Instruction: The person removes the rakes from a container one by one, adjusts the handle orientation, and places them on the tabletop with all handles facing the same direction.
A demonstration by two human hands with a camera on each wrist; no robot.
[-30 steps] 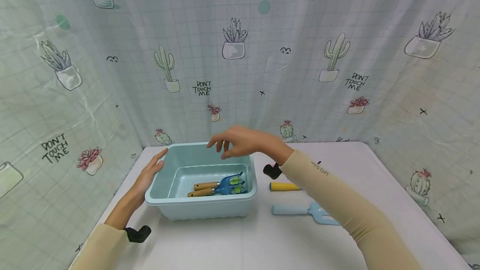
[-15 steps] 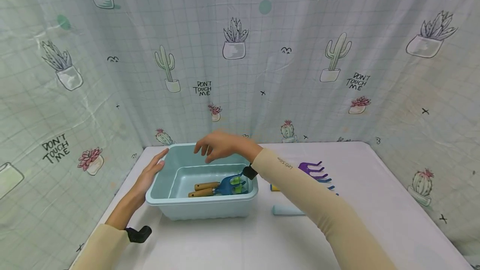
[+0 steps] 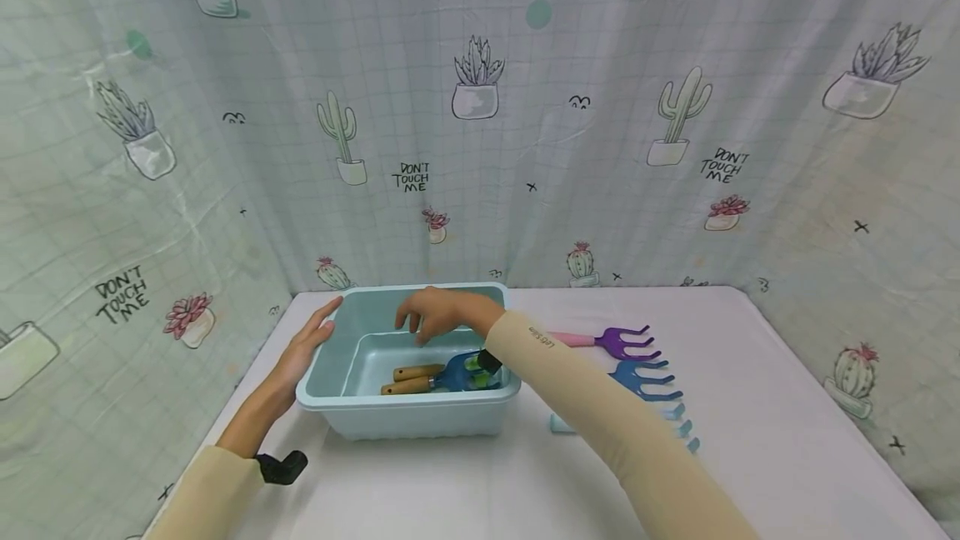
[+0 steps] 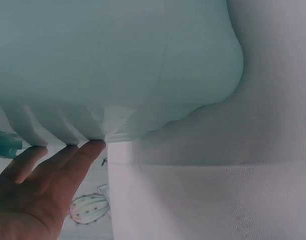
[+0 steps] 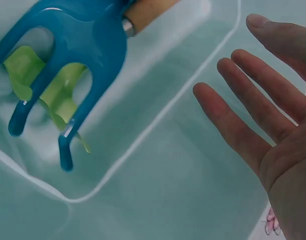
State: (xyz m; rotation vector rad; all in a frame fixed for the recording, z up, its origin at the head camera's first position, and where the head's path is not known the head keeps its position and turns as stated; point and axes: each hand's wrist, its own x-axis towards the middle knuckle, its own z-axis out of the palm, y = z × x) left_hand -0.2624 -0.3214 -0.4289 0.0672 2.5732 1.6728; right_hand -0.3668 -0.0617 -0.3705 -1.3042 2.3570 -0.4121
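Note:
A pale blue plastic basin (image 3: 405, 401) stands on the white table. My left hand (image 3: 296, 357) lies along its left side; in the left wrist view its straight fingertips (image 4: 95, 145) touch the basin's outer wall. Inside the basin lies a blue garden hand fork (image 5: 92, 45) with a wooden handle. Partly under its tines is a bright green piece (image 5: 57, 95), and a second wooden handle (image 3: 416, 371) lies beside the first. My right hand (image 3: 437, 311) hovers over the basin's back part, fingers loosely bent, with nothing in it.
Right of the basin lie a purple hand fork (image 3: 622, 343) with a pink handle, a blue fork (image 3: 637, 377) and a light blue fork (image 3: 677, 412). My right sleeve (image 3: 600, 407) covers parts of them. A cactus-print curtain (image 3: 525, 148) surrounds the table's back and sides.
My right hand has moved left and lower over the basin, so its sleeve now uncovers the forks' tines on the right. The left hand stays at the basin's side.

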